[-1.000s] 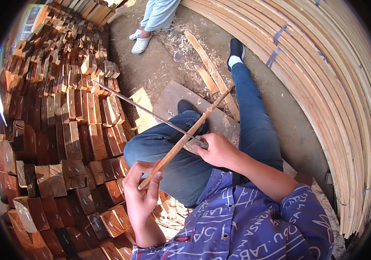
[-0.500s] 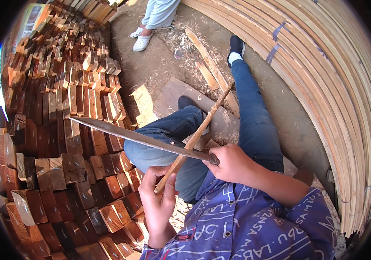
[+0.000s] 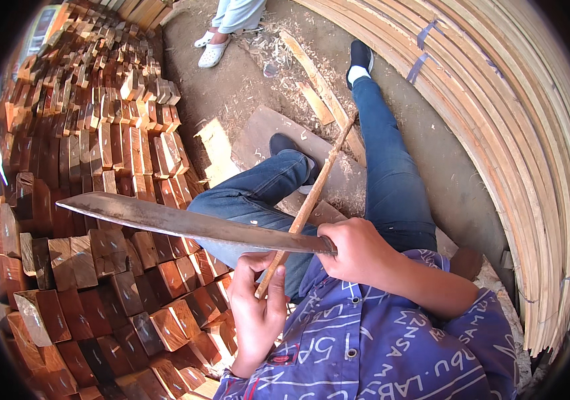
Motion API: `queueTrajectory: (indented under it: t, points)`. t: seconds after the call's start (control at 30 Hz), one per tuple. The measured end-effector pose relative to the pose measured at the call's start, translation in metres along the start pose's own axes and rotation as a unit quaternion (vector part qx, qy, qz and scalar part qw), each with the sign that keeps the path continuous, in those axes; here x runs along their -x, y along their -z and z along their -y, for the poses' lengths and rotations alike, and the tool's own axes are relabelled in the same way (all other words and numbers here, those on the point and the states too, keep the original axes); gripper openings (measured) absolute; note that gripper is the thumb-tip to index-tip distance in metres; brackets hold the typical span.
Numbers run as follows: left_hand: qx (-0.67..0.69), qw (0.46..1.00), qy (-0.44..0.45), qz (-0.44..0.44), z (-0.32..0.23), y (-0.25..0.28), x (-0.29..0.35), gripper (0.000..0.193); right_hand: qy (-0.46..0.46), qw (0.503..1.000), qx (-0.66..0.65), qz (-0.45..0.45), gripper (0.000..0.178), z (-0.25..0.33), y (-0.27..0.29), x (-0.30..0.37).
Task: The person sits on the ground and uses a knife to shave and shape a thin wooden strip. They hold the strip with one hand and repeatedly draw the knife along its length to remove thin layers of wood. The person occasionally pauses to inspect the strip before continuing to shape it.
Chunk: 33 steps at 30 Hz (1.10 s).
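Note:
My left hand point(image 3: 258, 310) grips the near end of a long, thin wooden stick point(image 3: 322, 183), thumb along one side and fingers on the other. The stick slants away from me, up and to the right, over my legs. A machete point(image 3: 185, 221) with a broad, worn steel blade lies across the stick just beyond my left hand, its tip pointing left. My right hand point(image 3: 358, 247) is closed round the machete's handle, which is mostly hidden by the fingers. Where blade and stick cross, I cannot tell whether the edge is cutting in.
Stacked cut timber blocks point(image 3: 108, 267) rise along my left. Long bundled wood strips point(image 3: 498, 133) curve along my right. Ahead, a flat board point(image 3: 258, 137), loose wood pieces point(image 3: 312, 67) and shavings lie on the dirt. Another person's feet in pale clogs point(image 3: 213, 53) stand at the far side.
The machete has swung: its tip is farther left and lower, and more of the blade's flat side shows. My left hand has shifted slightly right with the stick.

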<state>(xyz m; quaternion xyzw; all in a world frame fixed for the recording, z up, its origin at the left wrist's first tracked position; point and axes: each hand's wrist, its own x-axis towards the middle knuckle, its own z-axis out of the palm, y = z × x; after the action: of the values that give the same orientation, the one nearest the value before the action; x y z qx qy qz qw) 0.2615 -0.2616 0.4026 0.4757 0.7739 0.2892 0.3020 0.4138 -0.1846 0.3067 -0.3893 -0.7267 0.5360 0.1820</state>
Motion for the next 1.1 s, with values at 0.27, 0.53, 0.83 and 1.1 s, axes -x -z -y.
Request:
queueTrajectory:
  t: [0.27, 0.53, 0.83, 1.1]
  points:
    - [0.051, 0.997, 0.031, -0.044, 0.006, -0.002, -0.004, 0.009, -0.026, 1.000, 0.009, -0.016, 0.017, -0.005, -0.003, -0.001]
    - [0.054, 0.997, 0.017, -0.048, 0.008, -0.006, -0.003, 0.010, -0.070, 0.996, 0.046, -0.024, 0.018, -0.029, -0.009, 0.010]
    - [0.070, 0.996, 0.017, -0.054, 0.002, -0.009, -0.005, 0.009, -0.191, 0.978, 0.079, -0.028, 0.022, -0.064, -0.006, -0.004]
    - [0.055, 0.998, 0.014, -0.028, -0.012, -0.007, -0.008, 0.008, -0.093, 0.987, -0.035, -0.128, 0.026, -0.054, -0.006, 0.002]
